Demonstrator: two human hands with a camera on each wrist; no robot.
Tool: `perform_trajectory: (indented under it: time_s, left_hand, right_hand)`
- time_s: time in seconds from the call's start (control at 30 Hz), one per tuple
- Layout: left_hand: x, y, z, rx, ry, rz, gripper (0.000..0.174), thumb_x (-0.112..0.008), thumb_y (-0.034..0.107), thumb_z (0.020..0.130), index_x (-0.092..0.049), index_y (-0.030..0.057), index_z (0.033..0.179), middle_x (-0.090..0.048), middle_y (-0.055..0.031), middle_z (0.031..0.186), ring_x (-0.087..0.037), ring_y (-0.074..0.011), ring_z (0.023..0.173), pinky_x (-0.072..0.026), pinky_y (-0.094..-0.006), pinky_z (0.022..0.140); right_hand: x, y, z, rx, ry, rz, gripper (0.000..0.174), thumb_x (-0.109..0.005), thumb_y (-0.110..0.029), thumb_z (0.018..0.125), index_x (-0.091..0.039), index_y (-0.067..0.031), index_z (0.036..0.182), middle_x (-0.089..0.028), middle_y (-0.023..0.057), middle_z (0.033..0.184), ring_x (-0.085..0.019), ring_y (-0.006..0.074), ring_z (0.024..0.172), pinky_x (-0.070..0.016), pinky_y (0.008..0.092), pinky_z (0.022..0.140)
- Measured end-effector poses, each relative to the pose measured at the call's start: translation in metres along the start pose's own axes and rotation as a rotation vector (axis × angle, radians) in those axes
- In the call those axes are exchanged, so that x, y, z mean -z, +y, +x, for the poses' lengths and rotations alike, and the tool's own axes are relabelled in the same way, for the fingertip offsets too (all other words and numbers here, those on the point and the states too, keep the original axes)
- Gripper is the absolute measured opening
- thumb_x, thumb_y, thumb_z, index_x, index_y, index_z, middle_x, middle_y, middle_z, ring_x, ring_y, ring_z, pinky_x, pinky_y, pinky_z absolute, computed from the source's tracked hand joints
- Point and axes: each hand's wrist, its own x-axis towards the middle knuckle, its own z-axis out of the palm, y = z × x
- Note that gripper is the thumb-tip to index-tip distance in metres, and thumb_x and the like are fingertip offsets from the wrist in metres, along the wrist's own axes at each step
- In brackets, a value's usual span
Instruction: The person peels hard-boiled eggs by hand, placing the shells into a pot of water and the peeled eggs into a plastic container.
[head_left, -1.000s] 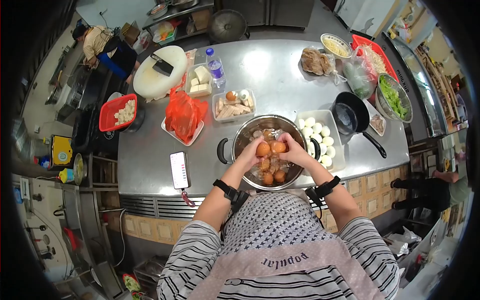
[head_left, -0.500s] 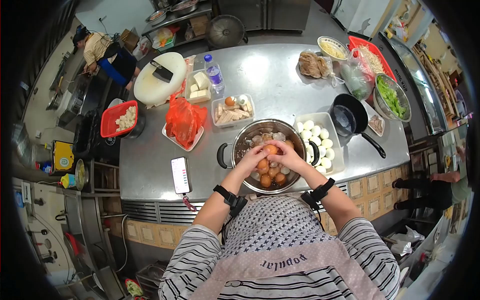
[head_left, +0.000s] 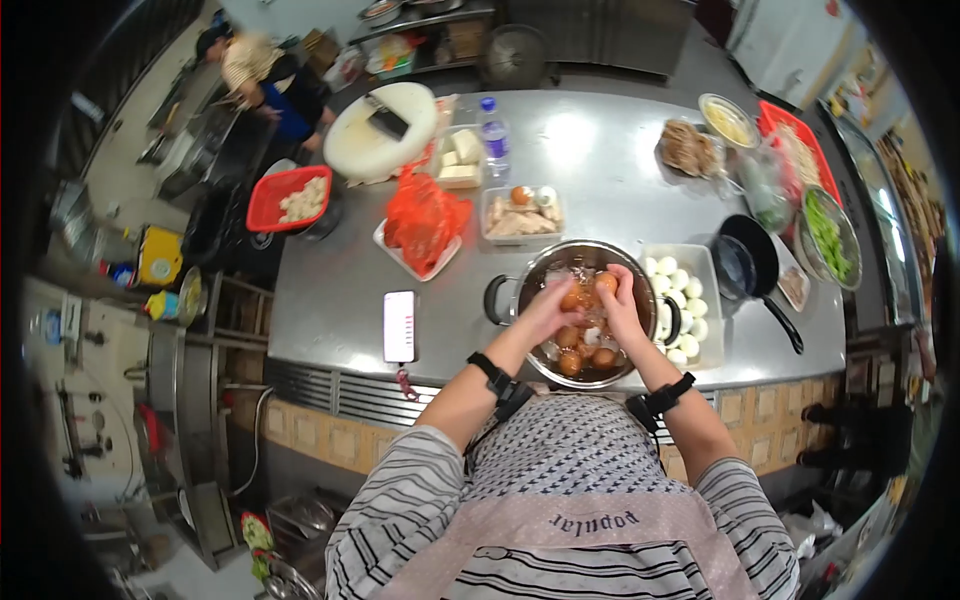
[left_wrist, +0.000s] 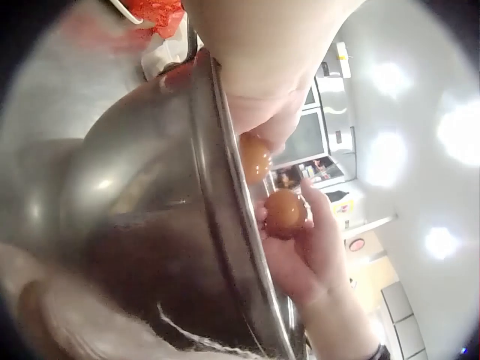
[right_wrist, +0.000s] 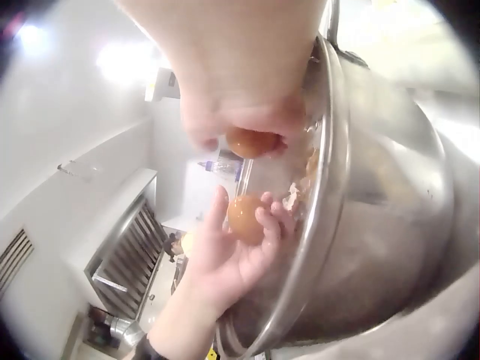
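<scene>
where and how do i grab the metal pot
Probably best by both sides: the left handle from the left, the right handle from the right. These loops stick out from opposite sides of the round pot, so it should stay level. On the right, come from above: the egg tub sits close by.

Pot (left_wrist: 150, 202): bare metal, smooth and glossy, blurred reflections along the wall; its side handle (head_left: 492, 300) is black, material uncertain. Brown eggs (right_wrist: 246, 217): smooth shells, wet-looking, sharp highlights. Peeled eggs (head_left: 693, 288): smooth, white, faint sheen. Their tub (head_left: 711, 270): translucent plastic. Worktable (head_left: 330, 310): grey sheet metal, satin, mirroring the lights as bright patches. Carrier bag (head_left: 425, 225): thin red plastic, crinkled, semi-glossy. Basket (head_left: 262, 205): red plastic. Chopping board (head_left: 360, 145): off-white, matt. Bottle (head_left: 494, 140): clear plastic. Apron (head_left: 560, 440): printed cloth, matt. Sleeve (head_left: 400, 480): striped cloth, matt, creased.
</scene>
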Motion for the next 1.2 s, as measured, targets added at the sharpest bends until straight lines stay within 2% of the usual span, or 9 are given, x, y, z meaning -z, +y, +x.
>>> perform_trajectory:
  time_s: [0.07,0.13,0.2,0.27,0.33,0.53,0.8,1.0,1.2]
  left_hand:
    - [-0.01,0.004,-0.004,0.09,0.019,-0.101,0.031,-0.046,0.043,0.094,-0.053,0.0141,0.103,-0.057,0.0005,0.085,-0.052,-0.0111,0.069,-0.0436,-0.021,0.057]
    - [-0.006,0.009,-0.01,0.122,0.011,-0.067,0.033,-0.047,0.045,0.093,-0.053,0.0143,0.101,-0.057,0.0004,0.083,-0.051,-0.011,0.069,-0.0429,-0.0207,0.057]
    - [0.002,0.008,-0.004,0.085,-0.067,-0.084,0.032,-0.046,0.045,0.093,-0.054,0.0145,0.101,-0.057,0.0001,0.084,-0.052,-0.0113,0.069,-0.0431,-0.0212,0.058]
    - [0.004,0.006,-0.004,0.066,-0.095,-0.098,0.032,-0.046,0.044,0.093,-0.054,0.0142,0.102,-0.058,-0.0002,0.084,-0.053,-0.0114,0.07,-0.0436,-0.0223,0.059]
    - [0.004,0.007,-0.005,0.059,-0.078,-0.101,0.031,-0.047,0.042,0.093,-0.054,0.0135,0.104,-0.058,-0.0005,0.085,-0.053,-0.0115,0.071,-0.0445,-0.0239,0.061]
    - [0.002,0.003,-0.006,0.003,-0.033,-0.196,0.034,-0.039,0.034,0.097,-0.046,0.0081,0.119,-0.054,-0.008,0.115,-0.055,-0.0204,0.102,-0.0474,-0.0338,0.081]
    - [0.004,0.003,-0.002,0.075,-0.012,-0.099,0.04,-0.041,0.043,0.096,-0.05,0.0071,0.11,-0.058,-0.005,0.097,-0.058,-0.0133,0.08,-0.0495,-0.0253,0.067]
    - [0.022,-0.016,0.013,0.011,0.011,-0.128,0.031,-0.044,0.037,0.095,-0.052,0.011,0.109,-0.058,-0.0025,0.101,-0.056,-0.015,0.089,-0.0469,-0.0278,0.072]
    - [0.002,0.0,-0.009,0.032,0.102,-0.077,0.028,-0.042,0.04,0.095,-0.054,0.0161,0.104,-0.059,-0.0006,0.093,-0.057,-0.013,0.08,-0.045,-0.0259,0.059]
  right_hand:
    - [-0.002,-0.009,-0.002,0.18,-0.249,-0.298,0.047,-0.06,-0.014,0.085,-0.039,-0.0027,0.126,-0.046,0.0147,0.118,-0.044,0.0216,0.111,-0.0357,0.0328,0.096]
    - [-0.002,-0.013,-0.003,-0.032,-0.217,-0.08,0.05,-0.062,-0.013,0.084,-0.04,-0.0015,0.127,-0.047,0.0156,0.119,-0.045,0.0231,0.113,-0.038,0.0333,0.095]
    - [-0.001,-0.022,-0.004,0.102,-0.021,-0.167,0.054,-0.062,-0.012,0.084,-0.038,-0.0011,0.13,-0.044,0.0167,0.124,-0.046,0.0236,0.113,-0.0386,0.0334,0.095]
    - [-0.005,-0.018,-0.005,0.167,-0.265,-0.211,0.057,-0.061,-0.009,0.084,-0.034,-0.0014,0.134,-0.044,0.0159,0.126,-0.047,0.0231,0.112,-0.0373,0.0329,0.097]
    - [-0.004,-0.018,-0.008,0.098,-0.208,-0.134,0.059,-0.06,-0.009,0.085,-0.032,-0.0022,0.136,-0.044,0.0159,0.128,-0.046,0.0237,0.114,-0.0366,0.0328,0.098]
    - [-0.009,-0.017,-0.012,0.125,-0.228,-0.174,0.059,-0.057,-0.008,0.086,-0.029,-0.0035,0.138,-0.04,0.017,0.132,-0.043,0.0244,0.119,-0.0365,0.0326,0.098]
    - [0.004,-0.025,-0.01,0.241,-0.172,-0.298,0.057,-0.055,-0.009,0.084,-0.033,-0.0023,0.136,-0.045,0.0202,0.123,-0.044,0.0323,0.114,-0.0344,0.0369,0.099]
    - [-0.004,-0.035,-0.01,0.305,-0.056,-0.316,0.05,-0.059,-0.013,0.083,-0.042,0.0007,0.128,-0.05,0.0202,0.119,-0.048,0.0337,0.112,-0.0364,0.0385,0.097]
    - [-0.001,-0.034,-0.015,0.255,-0.23,-0.384,0.048,-0.059,-0.011,0.08,-0.044,0.0015,0.124,-0.049,0.0199,0.115,-0.048,0.0343,0.104,-0.0369,0.0394,0.093]
